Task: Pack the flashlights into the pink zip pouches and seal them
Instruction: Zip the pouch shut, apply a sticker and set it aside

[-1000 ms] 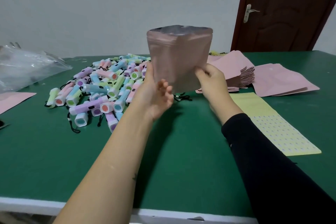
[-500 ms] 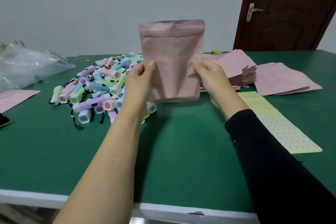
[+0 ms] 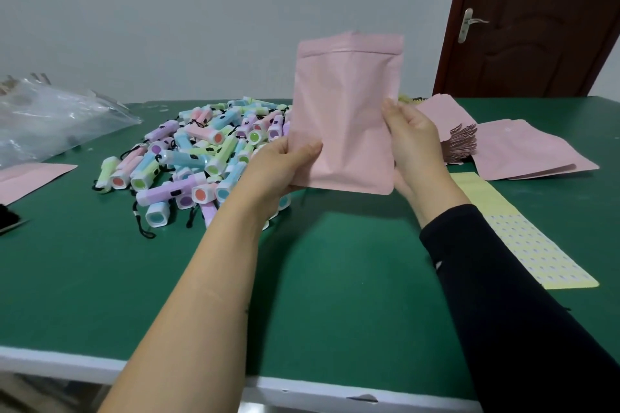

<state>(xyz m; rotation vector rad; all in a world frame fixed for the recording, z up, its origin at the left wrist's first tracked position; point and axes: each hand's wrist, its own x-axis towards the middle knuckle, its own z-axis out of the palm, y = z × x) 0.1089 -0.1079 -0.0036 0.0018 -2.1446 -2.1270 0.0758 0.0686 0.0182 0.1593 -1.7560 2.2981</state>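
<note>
The left hand [image 3: 280, 166] pinches the lower left corner of a pink pouch [image 3: 345, 117], thumb on its front. The right hand [image 3: 414, 144] grips the pouch's right edge. The pouch is upright above the green table [image 3: 335, 278]. A heap of flashlights [image 3: 198, 157] lies behind the left hand; more pouches [image 3: 523, 151] lie right.
</note>
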